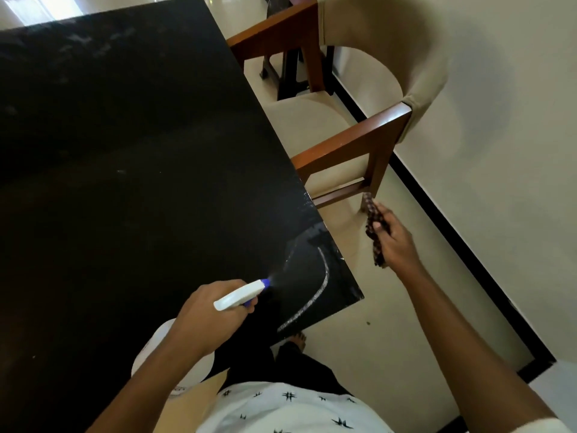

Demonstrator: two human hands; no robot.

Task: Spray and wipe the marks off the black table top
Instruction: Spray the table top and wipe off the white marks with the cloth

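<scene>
Gripping the white plastic spray bottle with a blue nozzle (242,294), the left hand (204,317) has its fingers curled tight round the neck and trigger. The bottle's round white body shows below the wrist. The nozzle points toward the near right corner of the black rectangular table top (140,157), and a faint mist (275,278) hangs just off its tip.

A curved white chalky mark (316,295) lies on that corner, running from the near edge up toward the right edge, where a wet-looking patch (313,237) shines. Fainter pale smudges (84,45) lie on the far part of the top.

The right hand (397,243) is held off the table, beyond its right edge and over the cream tiled floor (390,332). Its fingers are closed on a dark brown checked cloth (374,228), whose ends stick out above and below the fist. The cloth is apart from the table.

A brown wooden armchair with beige upholstery (352,142) stands just beside the table's right edge. A black skirting strip (462,245) runs along the wall. A bare foot (299,339) shows below the near corner.
</scene>
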